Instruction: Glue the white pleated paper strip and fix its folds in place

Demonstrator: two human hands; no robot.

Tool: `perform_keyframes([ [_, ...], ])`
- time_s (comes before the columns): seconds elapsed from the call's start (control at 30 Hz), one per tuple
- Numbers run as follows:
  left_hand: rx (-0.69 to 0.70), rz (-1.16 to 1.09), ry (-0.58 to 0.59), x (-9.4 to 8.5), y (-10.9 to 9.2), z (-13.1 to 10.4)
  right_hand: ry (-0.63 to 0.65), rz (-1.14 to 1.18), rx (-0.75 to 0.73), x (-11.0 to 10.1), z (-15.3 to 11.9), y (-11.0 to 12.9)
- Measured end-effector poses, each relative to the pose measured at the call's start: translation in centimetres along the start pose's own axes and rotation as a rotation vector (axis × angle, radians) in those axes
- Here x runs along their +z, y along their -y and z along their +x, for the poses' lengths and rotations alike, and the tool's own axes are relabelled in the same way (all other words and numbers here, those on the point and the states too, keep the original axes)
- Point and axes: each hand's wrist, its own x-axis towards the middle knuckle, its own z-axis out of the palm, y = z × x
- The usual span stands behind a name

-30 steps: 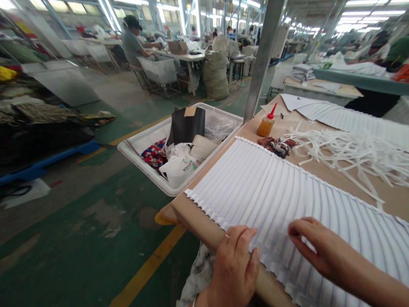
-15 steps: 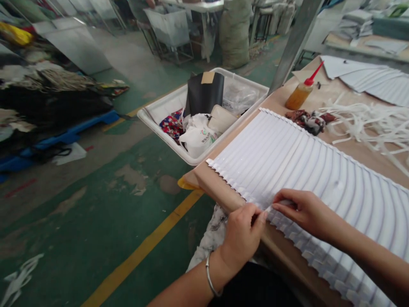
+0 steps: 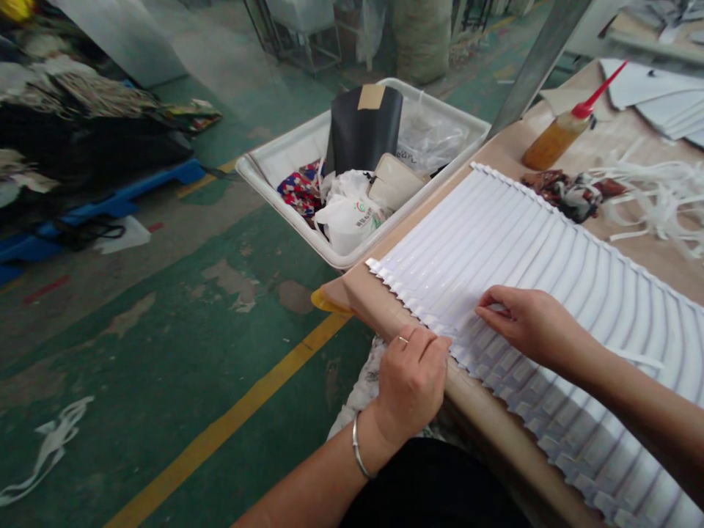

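Overlapping white strips (image 3: 528, 264) lie in a long row on the brown-covered table (image 3: 379, 312), their folded ends along its near edge. My left hand (image 3: 415, 378), with a ring and a bracelet, is closed at that edge by the strip ends; whatever its fingers hold is hidden. Over the strips, my right hand (image 3: 531, 323) is closed in a pinch, a little apart from the left one. What lies between its fingertips is too small to make out. A thin white band (image 3: 641, 359) shows beside the right forearm.
A white bin (image 3: 275, 209) with bags and a black sheet adjoins the table's left side. Behind the strips are an amber bottle (image 3: 555, 141) with a red nozzle, a patterned cloth bundle (image 3: 577, 194) and loose white ribbons (image 3: 660, 198). A metal post (image 3: 536, 66) rises behind.
My hands have moved apart; the white piece that was between their fingertips no longer shows there. The view has shifted, and the white band by the right forearm has come into sight.
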Motion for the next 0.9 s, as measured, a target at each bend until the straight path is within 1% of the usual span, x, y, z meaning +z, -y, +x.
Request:
perform_keyframes([
  [0.2,0.092,0.109,0.059,0.5,0.4,0.6,-0.006,-0.024,0.011,-0.4,0.4,-0.2],
  [0.4,0.109,0.164,0.064,1.3,0.8,1.2,-0.008,-0.070,0.007,-0.2,0.6,-0.3],
  [0.53,0.109,0.160,0.053,1.6,0.7,1.3,0.001,-0.038,-0.015,-0.4,0.8,-0.8],
  [0.6,0.113,0.160,0.034,1.8,0.7,1.3,-0.001,-0.018,-0.045,-1.1,1.2,-1.6],
  [0.7,0.113,0.157,0.006,2.1,0.8,1.3,-0.031,-0.007,-0.060,-2.9,2.5,-3.8],
  [0.8,0.097,0.154,0.012,2.2,0.8,1.3,-0.075,-0.033,-0.026,-4.9,4.0,-6.3],
  [0.9,0.095,0.151,0.013,2.1,0.9,1.3,-0.101,-0.079,0.045,-6.0,5.6,-8.1],
])
